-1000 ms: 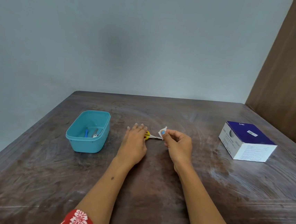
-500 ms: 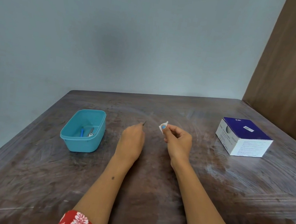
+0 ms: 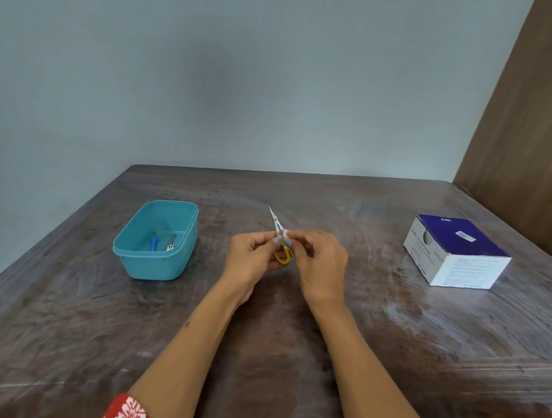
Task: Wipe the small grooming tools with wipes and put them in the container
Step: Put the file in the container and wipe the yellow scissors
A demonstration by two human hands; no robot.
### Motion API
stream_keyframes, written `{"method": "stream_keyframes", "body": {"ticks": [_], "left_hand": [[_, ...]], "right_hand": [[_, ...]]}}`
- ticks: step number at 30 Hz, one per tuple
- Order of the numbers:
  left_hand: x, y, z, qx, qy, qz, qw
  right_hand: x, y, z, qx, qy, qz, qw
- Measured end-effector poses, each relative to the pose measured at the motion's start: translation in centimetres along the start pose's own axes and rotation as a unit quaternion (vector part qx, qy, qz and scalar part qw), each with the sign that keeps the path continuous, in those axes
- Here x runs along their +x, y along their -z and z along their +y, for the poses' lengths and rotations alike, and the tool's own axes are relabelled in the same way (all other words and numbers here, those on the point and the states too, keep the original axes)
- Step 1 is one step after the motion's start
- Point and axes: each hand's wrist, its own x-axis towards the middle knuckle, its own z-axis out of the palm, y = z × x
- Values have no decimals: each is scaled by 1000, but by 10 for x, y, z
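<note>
- The left hand point(image 3: 251, 255) grips the small scissors point(image 3: 279, 234) by their yellow handles, above the table point(image 3: 287, 361), blades pointing up and away.
- The right hand's point(image 3: 321, 267) fingers point(image 3: 299, 236) pinch a white wipe point(image 3: 286, 234) against the blades.
- Risk: the sharp tip could nick a finger or pierce the wipe if the stroke slips.
- The teal container point(image 3: 156, 264) sits to the left, well apart; a loose grip could drop the scissors short.

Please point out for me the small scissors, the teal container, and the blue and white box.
small scissors point(image 3: 275, 221): head view, on the metal blades above the fingers.
teal container point(image 3: 157, 263): head view, on its near outer wall.
blue and white box point(image 3: 457, 238): head view, on its dark blue top.
</note>
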Motion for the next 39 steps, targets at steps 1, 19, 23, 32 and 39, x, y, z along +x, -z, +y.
{"method": "stream_keyframes", "body": {"ticks": [1,19,23,32,39], "left_hand": [[-1,0,0,4,-2,1,1000],[1,13,3,27,7,28,999],[-1,12,3,27,2,23,999],[-5,7,5,34,6,19,999],[-5,10,5,45,-1,3,999]], "right_hand": [[0,0,0,-15,11,-3,1000],[-4,-2,-6,-38,17,-91,995],[-5,-1,-9,-31,14,-84,996],[-2,4,-10,-34,30,-6,999],[-3,2,0,-76,-14,-47,996]]}}
